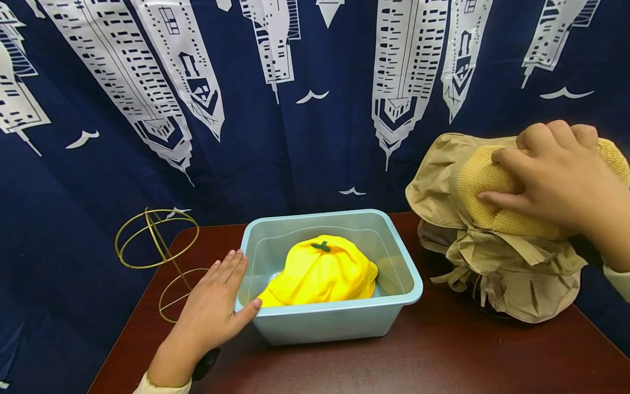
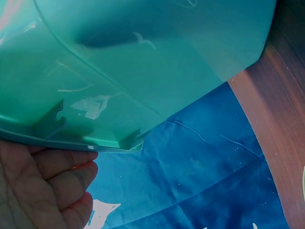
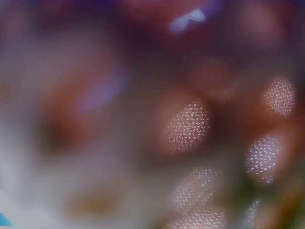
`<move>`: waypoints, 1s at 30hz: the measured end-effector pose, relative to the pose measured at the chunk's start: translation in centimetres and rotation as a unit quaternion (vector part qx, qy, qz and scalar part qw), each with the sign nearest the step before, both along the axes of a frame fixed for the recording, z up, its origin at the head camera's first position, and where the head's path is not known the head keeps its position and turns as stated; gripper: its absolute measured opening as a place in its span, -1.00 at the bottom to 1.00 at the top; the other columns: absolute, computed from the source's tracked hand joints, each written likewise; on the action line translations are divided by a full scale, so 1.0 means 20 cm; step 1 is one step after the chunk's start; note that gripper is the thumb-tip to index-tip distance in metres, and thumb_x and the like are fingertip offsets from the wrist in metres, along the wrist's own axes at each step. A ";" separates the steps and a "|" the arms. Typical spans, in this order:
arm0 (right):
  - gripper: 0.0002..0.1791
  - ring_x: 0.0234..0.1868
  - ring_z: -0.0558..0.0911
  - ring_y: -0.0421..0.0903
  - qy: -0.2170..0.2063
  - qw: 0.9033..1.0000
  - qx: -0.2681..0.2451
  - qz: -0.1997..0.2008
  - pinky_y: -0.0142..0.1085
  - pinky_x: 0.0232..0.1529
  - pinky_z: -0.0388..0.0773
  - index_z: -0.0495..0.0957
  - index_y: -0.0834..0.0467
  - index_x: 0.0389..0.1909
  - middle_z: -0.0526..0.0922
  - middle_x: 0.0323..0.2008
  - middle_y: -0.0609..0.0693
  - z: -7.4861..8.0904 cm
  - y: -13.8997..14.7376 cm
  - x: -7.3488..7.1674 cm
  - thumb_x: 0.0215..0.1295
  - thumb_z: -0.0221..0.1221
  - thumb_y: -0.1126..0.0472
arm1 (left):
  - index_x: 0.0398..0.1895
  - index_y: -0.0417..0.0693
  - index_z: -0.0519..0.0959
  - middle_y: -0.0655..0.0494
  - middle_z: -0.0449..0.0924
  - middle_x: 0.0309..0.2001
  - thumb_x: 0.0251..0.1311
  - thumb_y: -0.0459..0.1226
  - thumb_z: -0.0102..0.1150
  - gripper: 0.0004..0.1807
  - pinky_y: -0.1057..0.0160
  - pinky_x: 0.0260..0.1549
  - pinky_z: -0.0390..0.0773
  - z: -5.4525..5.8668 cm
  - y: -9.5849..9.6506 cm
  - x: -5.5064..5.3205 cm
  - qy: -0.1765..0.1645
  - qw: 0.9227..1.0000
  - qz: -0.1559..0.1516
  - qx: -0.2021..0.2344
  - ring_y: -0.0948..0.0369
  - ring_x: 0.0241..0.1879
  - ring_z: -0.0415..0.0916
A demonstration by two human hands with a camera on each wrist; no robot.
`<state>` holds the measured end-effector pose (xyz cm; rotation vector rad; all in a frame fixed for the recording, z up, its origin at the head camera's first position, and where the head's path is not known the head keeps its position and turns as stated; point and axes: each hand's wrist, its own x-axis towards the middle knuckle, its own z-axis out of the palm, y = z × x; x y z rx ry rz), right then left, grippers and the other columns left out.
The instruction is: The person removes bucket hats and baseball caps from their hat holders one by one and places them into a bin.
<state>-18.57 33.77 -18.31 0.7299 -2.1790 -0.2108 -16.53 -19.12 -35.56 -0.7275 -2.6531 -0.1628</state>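
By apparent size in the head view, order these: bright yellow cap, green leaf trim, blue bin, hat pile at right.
1. Hat pile
2. Blue bin
3. Bright yellow cap
4. Green leaf trim

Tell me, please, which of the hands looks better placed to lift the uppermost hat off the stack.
Probably the right hand: its fingers are bent over the uppermost hat. The left hand is farther away, touching the rim of the blue bin.

Bin (image 1: 334, 326) is pale blue; cap (image 1: 320, 275) inside, yellow; hats (image 1: 512, 249) to right, beige and yellow; cloth (image 1: 320, 142) behind, white-on-navy building print.
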 end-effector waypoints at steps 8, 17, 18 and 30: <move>-0.16 -0.27 0.23 0.39 0.046 0.997 0.008 0.059 0.27 -0.29 0.10 0.40 0.19 -0.25 0.27 -0.31 0.26 0.11 -0.21 -0.01 0.26 -0.25 -0.57 | 0.40 -0.31 0.34 -0.17 0.24 0.44 0.26 0.20 0.04 -0.13 -0.10 0.38 0.16 0.00 0.00 0.00 -0.003 1.000 0.003 -0.004 -0.03 0.47 0.11; -0.24 -0.28 0.23 0.38 0.097 0.987 -0.002 0.130 0.27 -0.28 0.07 0.36 0.18 -0.30 0.28 -0.31 0.26 0.16 -0.46 -0.04 0.33 -0.24 -0.50 | 0.39 -0.31 0.35 -0.18 0.26 0.43 0.26 0.21 0.03 -0.13 -0.09 0.38 0.17 0.01 0.00 0.00 -0.001 1.000 0.004 -0.006 -0.04 0.46 0.14; -0.25 -0.27 0.24 0.37 0.099 0.986 -0.001 0.137 0.26 -0.27 0.07 0.36 0.19 -0.29 0.28 -0.31 0.25 0.16 -0.49 -0.05 0.33 -0.22 -0.49 | 0.39 -0.32 0.35 -0.18 0.25 0.43 0.26 0.21 0.03 -0.13 -0.09 0.38 0.17 0.01 0.00 0.00 -0.002 1.000 0.004 -0.006 -0.04 0.46 0.14; -0.40 -0.27 0.28 0.27 0.094 0.978 0.018 0.185 0.15 -0.27 0.13 0.36 0.19 -0.30 0.30 -0.29 0.20 0.12 -0.85 -0.09 0.17 0.11 -0.32 | 0.38 -0.34 0.36 -0.20 0.28 0.41 0.24 0.19 0.07 -0.13 -0.11 0.38 0.18 0.00 0.00 0.01 0.008 1.000 0.000 0.010 -0.06 0.45 0.15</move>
